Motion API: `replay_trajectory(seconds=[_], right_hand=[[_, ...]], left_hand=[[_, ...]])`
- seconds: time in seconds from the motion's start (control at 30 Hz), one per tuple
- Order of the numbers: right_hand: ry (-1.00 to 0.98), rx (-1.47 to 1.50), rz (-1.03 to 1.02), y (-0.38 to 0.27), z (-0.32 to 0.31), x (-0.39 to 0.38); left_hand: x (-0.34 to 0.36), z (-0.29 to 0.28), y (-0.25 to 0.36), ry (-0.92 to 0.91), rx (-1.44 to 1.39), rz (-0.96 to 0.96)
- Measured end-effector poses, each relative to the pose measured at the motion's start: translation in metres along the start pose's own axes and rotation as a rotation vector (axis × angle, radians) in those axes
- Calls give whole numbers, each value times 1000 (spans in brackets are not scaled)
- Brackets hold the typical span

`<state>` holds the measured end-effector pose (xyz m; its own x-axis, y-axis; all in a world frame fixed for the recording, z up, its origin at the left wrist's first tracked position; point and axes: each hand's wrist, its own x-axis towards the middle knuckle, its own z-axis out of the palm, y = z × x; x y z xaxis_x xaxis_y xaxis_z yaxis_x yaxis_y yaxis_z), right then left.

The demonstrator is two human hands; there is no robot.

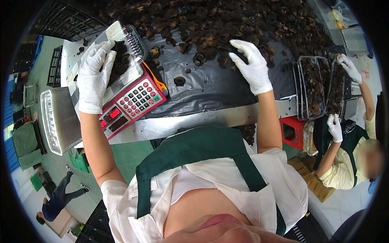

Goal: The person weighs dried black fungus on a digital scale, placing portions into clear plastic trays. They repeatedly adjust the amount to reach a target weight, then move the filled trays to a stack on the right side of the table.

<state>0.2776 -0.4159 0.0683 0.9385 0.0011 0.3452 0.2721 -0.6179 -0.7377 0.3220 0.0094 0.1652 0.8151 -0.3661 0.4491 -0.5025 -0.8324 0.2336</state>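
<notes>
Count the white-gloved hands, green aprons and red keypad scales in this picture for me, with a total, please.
White-gloved hands: 4 (the wearer's left hand and right hand, plus a co-worker's upper hand and lower hand)
Green aprons: 2 (wearer's apron, co-worker's apron)
Red keypad scale: 1
Total: 7

Dark-brown curled pieces: cut off by the top edge.
Clear rectangular plastic tray: partly hidden by the white-gloved left hand.
</notes>
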Motion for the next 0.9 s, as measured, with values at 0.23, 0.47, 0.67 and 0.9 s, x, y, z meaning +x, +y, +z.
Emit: replay_trajectory(seconds=[0.23, 0.47, 0.67, 0.9], right_hand=[[-231, -595, -316, 11, 53, 49], [-22, -256, -264, 23, 10, 25], [79, 451, 331, 28, -14, -8], [98, 1129, 577, 47, -28, -16]], left_hand=[[6, -13, 53, 161, 163, -34], [-25, 69, 138, -50, -103, 132], [-9, 172, 155, -156, 187, 152], [-3, 183, 151, -155, 288, 194]])
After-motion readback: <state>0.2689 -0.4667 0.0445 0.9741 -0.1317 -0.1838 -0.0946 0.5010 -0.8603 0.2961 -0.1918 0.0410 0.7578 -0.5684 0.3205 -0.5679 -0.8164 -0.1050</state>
